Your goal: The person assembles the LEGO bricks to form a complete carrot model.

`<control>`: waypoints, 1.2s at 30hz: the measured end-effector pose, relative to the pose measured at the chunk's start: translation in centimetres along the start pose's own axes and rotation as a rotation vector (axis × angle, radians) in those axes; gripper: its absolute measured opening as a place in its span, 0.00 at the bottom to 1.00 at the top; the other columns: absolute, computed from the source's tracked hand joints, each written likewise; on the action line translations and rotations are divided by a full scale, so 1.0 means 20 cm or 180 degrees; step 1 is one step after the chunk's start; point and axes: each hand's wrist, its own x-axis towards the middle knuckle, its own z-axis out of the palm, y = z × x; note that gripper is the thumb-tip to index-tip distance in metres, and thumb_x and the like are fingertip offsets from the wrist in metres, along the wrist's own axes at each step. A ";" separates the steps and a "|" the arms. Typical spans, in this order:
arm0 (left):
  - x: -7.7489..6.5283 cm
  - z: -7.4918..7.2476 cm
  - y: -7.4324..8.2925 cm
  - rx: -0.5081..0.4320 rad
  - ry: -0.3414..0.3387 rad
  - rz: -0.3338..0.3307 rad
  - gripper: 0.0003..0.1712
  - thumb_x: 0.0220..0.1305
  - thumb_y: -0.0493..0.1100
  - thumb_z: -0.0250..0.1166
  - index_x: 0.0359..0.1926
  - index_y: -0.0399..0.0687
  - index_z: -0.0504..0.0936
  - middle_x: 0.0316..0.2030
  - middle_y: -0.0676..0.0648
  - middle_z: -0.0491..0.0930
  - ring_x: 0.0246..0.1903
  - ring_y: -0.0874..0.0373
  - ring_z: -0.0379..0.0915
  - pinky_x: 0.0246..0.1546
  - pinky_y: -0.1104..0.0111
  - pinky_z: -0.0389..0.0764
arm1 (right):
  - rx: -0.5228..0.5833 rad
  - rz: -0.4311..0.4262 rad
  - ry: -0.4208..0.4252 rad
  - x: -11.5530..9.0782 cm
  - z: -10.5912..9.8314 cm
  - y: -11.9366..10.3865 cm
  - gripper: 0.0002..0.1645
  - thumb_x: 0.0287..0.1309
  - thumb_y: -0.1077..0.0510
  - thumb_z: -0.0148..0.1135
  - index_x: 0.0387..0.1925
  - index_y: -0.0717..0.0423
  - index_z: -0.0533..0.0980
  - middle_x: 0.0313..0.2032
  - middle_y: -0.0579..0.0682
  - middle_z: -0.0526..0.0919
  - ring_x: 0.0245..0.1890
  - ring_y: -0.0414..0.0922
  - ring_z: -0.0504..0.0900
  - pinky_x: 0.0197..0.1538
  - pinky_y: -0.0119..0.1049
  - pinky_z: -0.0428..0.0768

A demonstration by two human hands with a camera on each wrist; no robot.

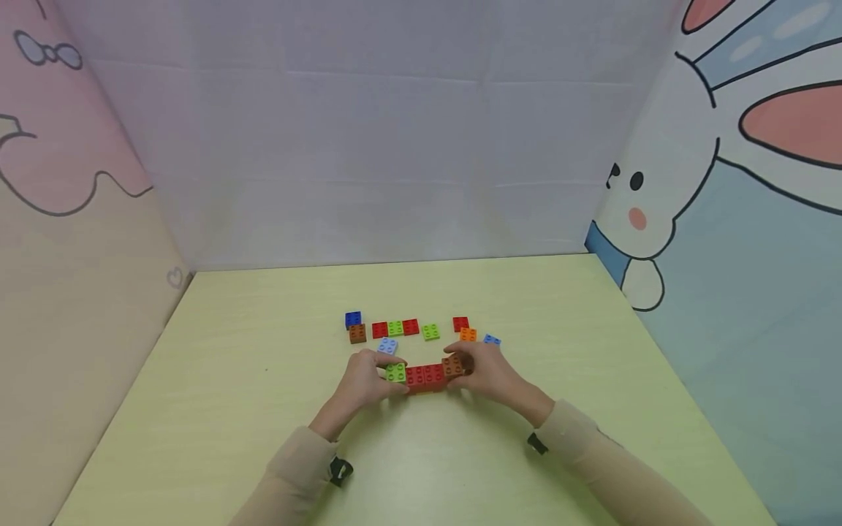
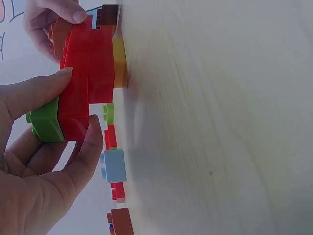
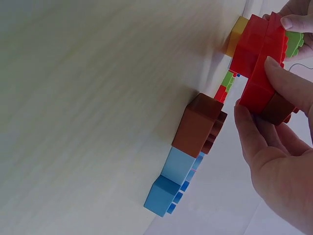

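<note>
A toy-brick structure stands between both hands over the table. Its red bricks form two layers, the upper one reaching out past the lower at both ends. Below them sits a yellow brick. A green brick tops the left end, and a brown brick tops the right end. My left hand grips the left end, thumb and fingers on the upper red layer around the green brick. With thumb and fingers, my right hand pinches the right end beside the brown brick.
Behind the structure lie loose bricks: dark blue, brown, light blue, green, orange and several red ones. Another brown brick stands near my right hand. A pale curtain hangs behind the table.
</note>
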 end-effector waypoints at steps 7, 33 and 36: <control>0.00 0.00 0.00 0.0008 -0.0012 -0.0018 0.23 0.40 0.42 0.80 0.43 0.51 0.87 0.49 0.44 0.76 0.40 0.53 0.73 0.28 0.66 0.76 | -0.0026 -0.0063 0.0051 -0.01 -0.01 0.01 0.34 0.42 0.59 0.78 0.53 0.61 0.76 0.43 0.47 0.83 0.40 0.42 0.80 0.43 0.37 0.78; 0.00 0.00 0.01 0.0103 0.0046 -0.0045 0.23 0.40 0.43 0.80 0.43 0.50 0.87 0.48 0.45 0.77 0.45 0.51 0.71 0.32 0.64 0.74 | -0.0671 -0.0065 0.0320 -0.09 -0.06 0.13 0.21 0.42 0.57 0.78 0.41 0.57 0.82 0.36 0.45 0.83 0.37 0.44 0.79 0.41 0.39 0.77; 0.00 0.00 0.01 0.0115 0.0043 -0.0048 0.24 0.40 0.43 0.80 0.43 0.51 0.87 0.48 0.45 0.77 0.46 0.50 0.71 0.33 0.63 0.74 | -0.0741 -0.0108 0.0296 -0.08 -0.05 0.14 0.18 0.43 0.57 0.77 0.37 0.55 0.82 0.33 0.43 0.82 0.35 0.42 0.78 0.40 0.38 0.76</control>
